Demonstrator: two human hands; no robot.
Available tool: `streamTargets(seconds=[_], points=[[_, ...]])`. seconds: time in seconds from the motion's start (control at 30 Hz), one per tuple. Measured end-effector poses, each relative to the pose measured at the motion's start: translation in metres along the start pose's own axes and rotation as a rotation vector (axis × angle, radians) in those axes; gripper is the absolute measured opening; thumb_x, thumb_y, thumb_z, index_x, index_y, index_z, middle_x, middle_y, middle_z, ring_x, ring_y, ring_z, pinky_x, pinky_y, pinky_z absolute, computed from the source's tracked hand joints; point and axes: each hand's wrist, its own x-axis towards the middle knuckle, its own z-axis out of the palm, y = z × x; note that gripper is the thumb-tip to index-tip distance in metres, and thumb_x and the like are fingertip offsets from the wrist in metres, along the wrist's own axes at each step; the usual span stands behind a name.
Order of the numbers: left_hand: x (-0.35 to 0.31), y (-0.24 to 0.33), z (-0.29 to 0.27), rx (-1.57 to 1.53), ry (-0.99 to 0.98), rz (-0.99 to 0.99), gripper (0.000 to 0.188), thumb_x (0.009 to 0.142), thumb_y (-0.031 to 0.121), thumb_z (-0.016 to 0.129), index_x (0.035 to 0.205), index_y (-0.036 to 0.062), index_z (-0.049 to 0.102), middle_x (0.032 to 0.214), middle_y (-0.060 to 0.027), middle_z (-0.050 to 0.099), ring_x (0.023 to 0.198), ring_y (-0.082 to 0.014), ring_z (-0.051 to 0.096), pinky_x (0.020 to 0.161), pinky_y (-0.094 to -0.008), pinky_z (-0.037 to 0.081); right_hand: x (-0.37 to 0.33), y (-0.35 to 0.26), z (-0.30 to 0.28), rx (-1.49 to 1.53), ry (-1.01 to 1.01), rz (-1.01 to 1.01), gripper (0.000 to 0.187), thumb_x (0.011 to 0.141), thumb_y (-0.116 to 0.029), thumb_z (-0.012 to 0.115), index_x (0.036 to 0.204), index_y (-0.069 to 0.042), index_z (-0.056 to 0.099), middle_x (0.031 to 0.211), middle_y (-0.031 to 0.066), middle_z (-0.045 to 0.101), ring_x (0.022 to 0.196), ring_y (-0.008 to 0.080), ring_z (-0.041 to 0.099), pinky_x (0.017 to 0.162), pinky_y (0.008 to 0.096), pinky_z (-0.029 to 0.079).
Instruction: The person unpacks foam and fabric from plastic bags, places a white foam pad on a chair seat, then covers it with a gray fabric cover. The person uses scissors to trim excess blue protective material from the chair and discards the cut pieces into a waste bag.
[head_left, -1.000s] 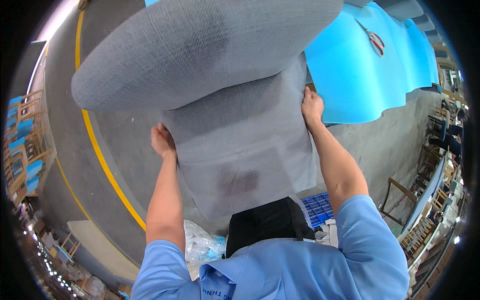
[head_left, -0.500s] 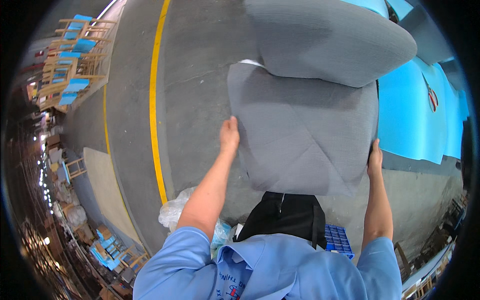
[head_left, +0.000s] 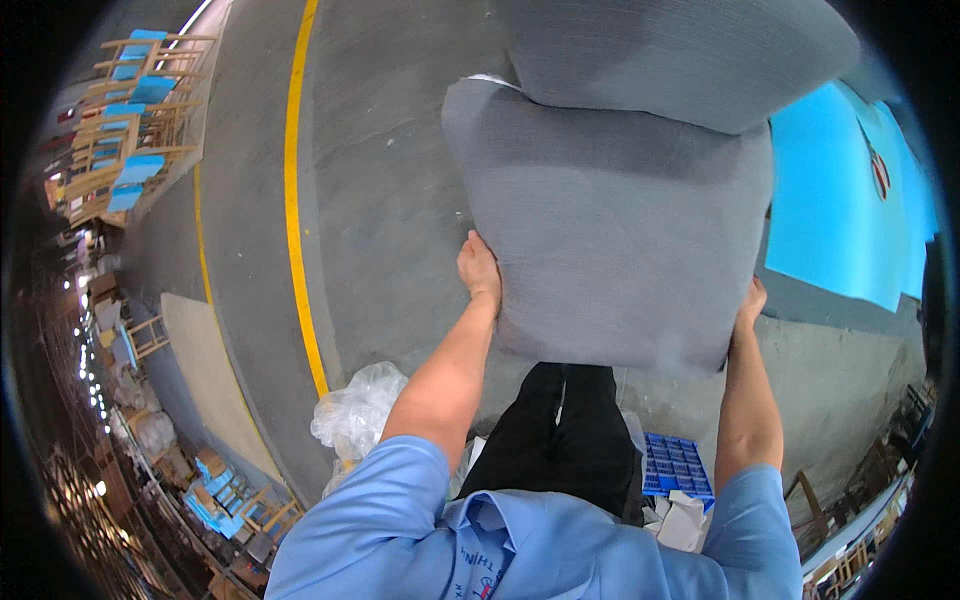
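Note:
A grey fabric-covered chair seat point(head_left: 620, 240) is in front of me, with a matching grey backrest point(head_left: 680, 60) rising at its far end. My left hand point(head_left: 480, 268) is closed against the seat's left edge, its fingertips hidden underneath. On the opposite side, my right hand point(head_left: 750, 302) grips the right edge near the front corner; most of its fingers are hidden behind the fabric. A sliver of white shows at the seat's far left corner. The fabric on top lies nearly smooth.
Light-blue foam sheets point(head_left: 830, 220) lie to the right, with red-handled scissors point(head_left: 879, 175) on one. Clear plastic wrap point(head_left: 358, 415) and a blue crate point(head_left: 676, 465) sit by my legs. Stacked wooden chair frames point(head_left: 135, 120) stand far left, beyond a yellow floor line point(head_left: 292, 180).
The diagonal creases across the seat fabric have gone. My left hand has moved right and in against the edge. The seat appears slightly larger and higher in view.

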Motion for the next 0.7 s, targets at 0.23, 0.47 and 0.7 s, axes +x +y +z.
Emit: streamTargets(seconds=[0.23, 0.47, 0.7], points=[[-0.029, -0.025, -0.051, -0.198, -0.062, -0.101, 0.063, 0.110, 0.046, 0.040, 0.126, -0.0095, 0.064, 0.123, -0.0268, 0.068, 0.115, -0.0353, 0.065, 0.101, -0.0425, 0.046, -0.057, -0.027, -0.033, 0.234, -0.195, 0.295, 0.079, 0.104, -0.063, 0.046, 0.129, 0.011, 0.062, 0.125, 0.0210, 0.068, 0.109, 0.0305, 0.068, 0.094, 0.0418, 0.053], [-0.074, -0.047, -0.037, -0.291, -0.018, -0.215, 0.056, 0.110, 0.043, 0.043, 0.115, -0.0081, 0.066, 0.111, -0.0186, 0.070, 0.101, -0.0274, 0.065, 0.093, -0.0400, 0.049, -0.061, 0.025, -0.049, 0.249, -0.157, 0.235, 0.085, 0.103, -0.066, 0.045, 0.133, 0.012, 0.059, 0.123, 0.0230, 0.068, 0.107, 0.0312, 0.069, 0.091, 0.0433, 0.055], [-0.040, -0.061, -0.015, -0.379, 0.046, -0.303, 0.055, 0.109, 0.048, 0.046, 0.114, -0.0027, 0.068, 0.106, -0.0096, 0.069, 0.093, -0.0207, 0.063, 0.087, -0.0366, 0.050, -0.065, 0.025, -0.009, 0.634, -0.106, 0.252, 0.057, 0.106, -0.043, 0.049, 0.119, 0.010, 0.066, 0.110, 0.0193, 0.071, 0.096, 0.0298, 0.070, 0.080, 0.0411, 0.057]])
